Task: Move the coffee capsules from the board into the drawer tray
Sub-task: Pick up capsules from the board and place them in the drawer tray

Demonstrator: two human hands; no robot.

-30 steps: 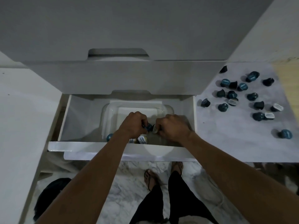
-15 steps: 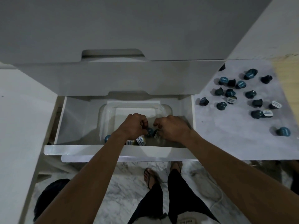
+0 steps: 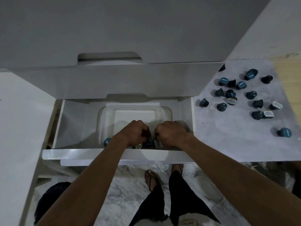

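A clear plastic tray (image 3: pixel 166 111) sits in the open white drawer (image 3: pixel 112 154). Both my fists hover over its near end. My left hand (image 3: pixel 135 132) has its fingers curled, with no capsule showing in them. My right hand (image 3: pixel 171 132) pinches a white-lidded coffee capsule (image 3: pixel 157 143) at its fingertips. A blue capsule (image 3: pixel 149 142) lies in the tray between my hands, and another blue capsule (image 3: pixel 106 141) lies at the tray's left. Several dark teal capsules (image 3: pixel 251 95) are scattered on the marble board (image 3: pixel 228 136) to the right.
A closed upper drawer front (image 3: pixel 114 79) overhangs the back of the open drawer. A white surface (image 3: pixel 19 128) lies to the left. My legs and sandalled feet (image 3: pixel 151 178) stand on the marble floor below, beside a dark object (image 3: pixel 48 199).
The blue capsule at my left fingertips has dropped into the tray between my hands. Both hands have stayed in the tray's near end, barely shifting.
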